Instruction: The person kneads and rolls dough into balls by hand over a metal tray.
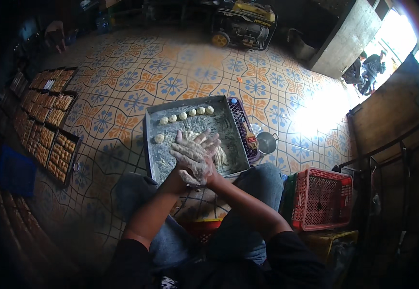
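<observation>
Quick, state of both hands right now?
Left hand: mostly hidden beneath the right; grip can't be told.
Right hand: laid over the left; anything between them can't be seen.

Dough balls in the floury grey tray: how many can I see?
7 dough balls: six in a row toward the far side of the tray, and one nearer the person, at the left. Others may be hidden under the hands.
</observation>
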A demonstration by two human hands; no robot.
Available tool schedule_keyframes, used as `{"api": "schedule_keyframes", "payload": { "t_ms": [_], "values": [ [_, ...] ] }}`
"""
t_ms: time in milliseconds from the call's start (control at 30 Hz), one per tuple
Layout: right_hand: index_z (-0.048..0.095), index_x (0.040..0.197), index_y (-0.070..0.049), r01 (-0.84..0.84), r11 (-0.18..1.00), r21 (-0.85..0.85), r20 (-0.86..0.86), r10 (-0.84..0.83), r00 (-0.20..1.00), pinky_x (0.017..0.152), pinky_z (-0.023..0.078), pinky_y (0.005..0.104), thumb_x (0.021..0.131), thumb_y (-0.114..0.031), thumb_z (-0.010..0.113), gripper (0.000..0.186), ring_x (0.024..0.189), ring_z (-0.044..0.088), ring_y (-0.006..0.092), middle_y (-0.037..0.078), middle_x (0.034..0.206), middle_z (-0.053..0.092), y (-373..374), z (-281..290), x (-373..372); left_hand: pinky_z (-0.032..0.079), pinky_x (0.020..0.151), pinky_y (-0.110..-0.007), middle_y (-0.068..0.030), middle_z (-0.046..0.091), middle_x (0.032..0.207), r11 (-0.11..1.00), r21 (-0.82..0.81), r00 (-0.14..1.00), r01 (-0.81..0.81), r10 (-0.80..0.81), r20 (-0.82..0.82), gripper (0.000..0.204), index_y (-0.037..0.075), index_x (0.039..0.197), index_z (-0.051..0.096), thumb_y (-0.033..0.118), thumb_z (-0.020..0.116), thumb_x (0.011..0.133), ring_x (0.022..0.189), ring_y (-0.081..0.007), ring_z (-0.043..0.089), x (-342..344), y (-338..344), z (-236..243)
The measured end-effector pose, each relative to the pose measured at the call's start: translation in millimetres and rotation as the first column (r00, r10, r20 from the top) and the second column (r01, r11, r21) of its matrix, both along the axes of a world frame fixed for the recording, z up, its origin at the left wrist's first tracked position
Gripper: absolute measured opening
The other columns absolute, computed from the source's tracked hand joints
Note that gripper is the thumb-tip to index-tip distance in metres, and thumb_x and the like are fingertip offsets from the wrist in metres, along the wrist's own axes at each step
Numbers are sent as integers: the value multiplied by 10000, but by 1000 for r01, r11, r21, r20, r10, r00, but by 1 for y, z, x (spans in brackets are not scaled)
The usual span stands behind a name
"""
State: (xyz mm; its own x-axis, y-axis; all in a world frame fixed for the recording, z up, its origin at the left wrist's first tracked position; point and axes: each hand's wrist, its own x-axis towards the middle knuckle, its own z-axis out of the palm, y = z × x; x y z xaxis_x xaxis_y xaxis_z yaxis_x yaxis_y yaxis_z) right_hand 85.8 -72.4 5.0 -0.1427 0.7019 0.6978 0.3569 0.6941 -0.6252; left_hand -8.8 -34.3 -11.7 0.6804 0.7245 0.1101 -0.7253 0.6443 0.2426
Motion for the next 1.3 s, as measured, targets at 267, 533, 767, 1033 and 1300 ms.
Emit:
{"api": "schedule_keyframes", "payload": {
  "t_ms": [267, 533, 767, 1033, 1300],
  "values": [
    [738, 1190, -111, 153, 987, 41, 145, -157, 977, 1115, 401, 541, 880, -272, 656, 358, 1088, 678, 341, 124, 1143, 729, 47, -10, 55, 544, 992, -383, -53, 645, 1215, 944, -171, 909, -282, 206, -363, 518, 143, 1274, 593, 590, 480, 1039, 1124, -212, 650, 23, -31, 28],
    [691, 1315, -99, -23, 982, 189, 366, -49, 929, 1157, 364, 538, 890, -437, 607, 549, 1275, 601, 421, 217, 1458, 574, 6, 11, 25, 467, 1103, -412, -188, 526, 1476, 927, 294, 948, -231, 283, -147, 863, 62, 1516, 427, 746, 348, 995, 1276, -261, 588, 19, -29, 29],
    [751, 1118, -82, 289, 792, -538, 100, -281, 954, 826, 560, 443, 992, -464, 573, 440, 900, 721, 400, 216, 934, 742, 52, 6, 47, 494, 1060, -477, -121, 543, 1461, 985, 8, 773, -171, 139, -619, 734, 114, 1475, 470, 679, 296, 1040, 1299, -260, 568, 35, -33, 7],
    [667, 1359, -178, -82, 996, 34, 165, 75, 983, 1245, 191, 552, 946, -363, 625, 454, 1298, 607, 335, 136, 1334, 675, -4, 10, 3, 437, 1136, -497, -155, 533, 1488, 979, -85, 982, -184, 186, 17, 957, 105, 1569, 394, 825, 252, 955, 1363, -328, 523, -27, 7, 35],
    [769, 1134, -150, 246, 967, -71, 232, -224, 947, 1196, 277, 576, 935, -333, 580, 330, 1224, 638, 321, 102, 1181, 739, 50, 16, 42, 450, 1110, -470, -83, 526, 1505, 891, -201, 798, -406, 238, -554, 647, 125, 1542, 429, 548, 418, 1053, 1342, -254, 545, 28, -33, 15]
  ]
}}
